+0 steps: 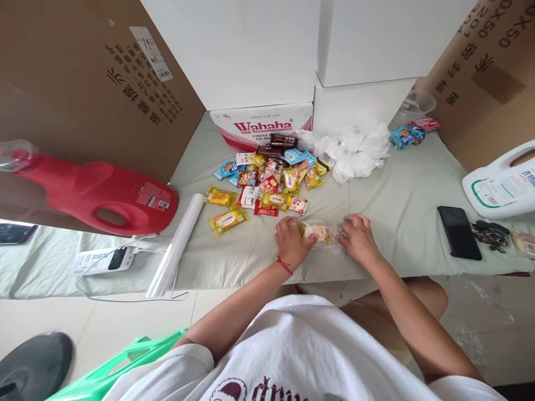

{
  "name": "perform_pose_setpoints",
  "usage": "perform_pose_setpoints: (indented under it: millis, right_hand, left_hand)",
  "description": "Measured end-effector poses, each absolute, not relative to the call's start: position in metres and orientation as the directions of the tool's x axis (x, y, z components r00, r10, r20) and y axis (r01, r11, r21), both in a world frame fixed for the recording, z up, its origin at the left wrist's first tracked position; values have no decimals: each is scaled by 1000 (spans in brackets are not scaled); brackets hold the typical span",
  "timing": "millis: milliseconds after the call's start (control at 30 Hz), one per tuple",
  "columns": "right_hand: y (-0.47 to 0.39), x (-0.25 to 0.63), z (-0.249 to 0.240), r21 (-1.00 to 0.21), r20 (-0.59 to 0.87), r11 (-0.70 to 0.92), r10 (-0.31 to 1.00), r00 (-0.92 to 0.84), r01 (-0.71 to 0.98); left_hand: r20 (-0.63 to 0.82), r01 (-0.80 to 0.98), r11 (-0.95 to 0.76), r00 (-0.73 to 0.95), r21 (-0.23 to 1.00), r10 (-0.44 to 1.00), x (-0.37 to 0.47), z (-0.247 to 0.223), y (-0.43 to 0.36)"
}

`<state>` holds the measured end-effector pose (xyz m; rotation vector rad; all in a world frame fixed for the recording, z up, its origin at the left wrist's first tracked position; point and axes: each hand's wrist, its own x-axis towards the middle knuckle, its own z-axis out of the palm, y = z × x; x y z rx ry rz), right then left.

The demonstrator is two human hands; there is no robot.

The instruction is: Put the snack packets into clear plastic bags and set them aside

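Note:
My left hand (290, 240) and my right hand (358, 238) grip the two ends of a clear plastic bag with snacks inside (320, 233), which lies on the pale green cloth (401, 195). Just beyond the bag is a pile of several small snack packets (267, 181) in yellow, blue and red wrappers. A heap of clear plastic bags (355, 147) lies to the right of the pile. A red string circles my left wrist.
A roll of clear film (178, 245) lies left of the snacks, beside a red detergent jug (96, 195). A black phone (458, 232), keys and a white jug (501, 186) are at the right. Cardboard and white boxes, one marked Wahaha (261, 125), stand behind.

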<state>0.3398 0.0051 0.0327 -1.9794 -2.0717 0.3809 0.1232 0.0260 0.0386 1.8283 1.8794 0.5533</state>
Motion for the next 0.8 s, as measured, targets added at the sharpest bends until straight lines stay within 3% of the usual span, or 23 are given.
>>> perform_pose_setpoints:
  millis: [100,200,333,433,533,600,700,800]
  right_hand:
    - [-12,321,39,-389,-12,19,1000,-25,921]
    - [-25,301,46,-613,-49,-27,999,-4,790]
    - [-37,280,47,-950,-155,-156,988,25,269]
    - [-43,273,45,-970,-225,-226,974,-23,-95]
    - [-46,272,44,-931,-279,-286,958,-64,-227]
    - [-45,272,41,-908,-323,-322,945,-41,-267]
    - [-42,272,33,-892,-366,-349,931,5,-289]
    - [-42,273,24,-916,-351,-340,936,15,-211]
  left_hand:
    - [-97,804,22,45,594,994,123,37,22]
    - [45,753,-140,145,644,988,126,36,10]
    - [258,707,-447,365,548,895,130,35,-6]
    - [281,625,-578,514,524,810,129,31,-11]
    - [349,434,-695,638,574,687,125,26,-9]
    - [410,267,-674,623,689,666,122,24,-8]
    - [394,88,-475,440,876,807,118,24,-6]
    - [254,135,-273,140,953,957,117,29,-3]
